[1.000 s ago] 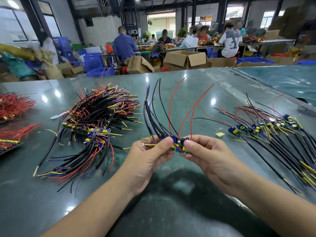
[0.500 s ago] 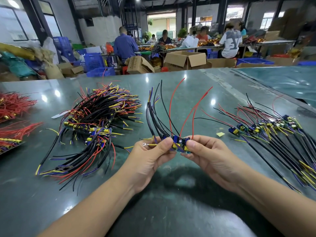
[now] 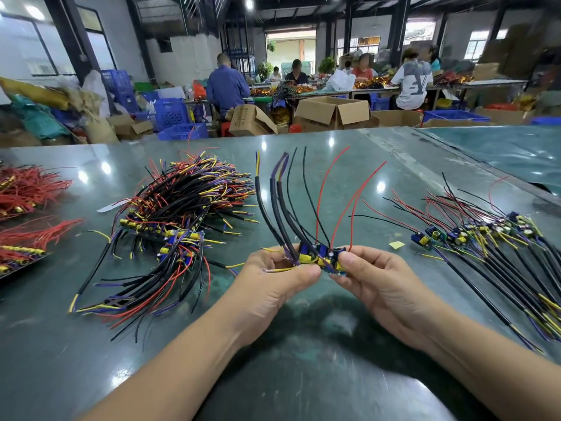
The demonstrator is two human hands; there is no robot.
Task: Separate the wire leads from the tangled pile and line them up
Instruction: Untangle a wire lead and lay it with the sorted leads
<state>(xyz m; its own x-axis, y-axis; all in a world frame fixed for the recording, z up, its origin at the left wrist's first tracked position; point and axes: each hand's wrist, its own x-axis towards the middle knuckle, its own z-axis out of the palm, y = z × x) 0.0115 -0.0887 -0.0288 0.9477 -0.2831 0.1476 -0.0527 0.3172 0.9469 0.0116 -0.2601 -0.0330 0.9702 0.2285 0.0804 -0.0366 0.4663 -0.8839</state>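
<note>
Both hands [image 3: 273, 281] [image 3: 373, 281] pinch wire leads [image 3: 315, 256] btwn fingers [image 3: 349, 259].

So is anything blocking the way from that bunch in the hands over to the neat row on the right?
Nothing visible does. Between the held bunch and the lined-up row lies bare table, except a small yellow scrap.

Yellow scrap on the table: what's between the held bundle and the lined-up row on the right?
Head view: mostly bare table, just the yellow scrap and loose red and black lead ends reaching from the row toward the held bundle.
</note>
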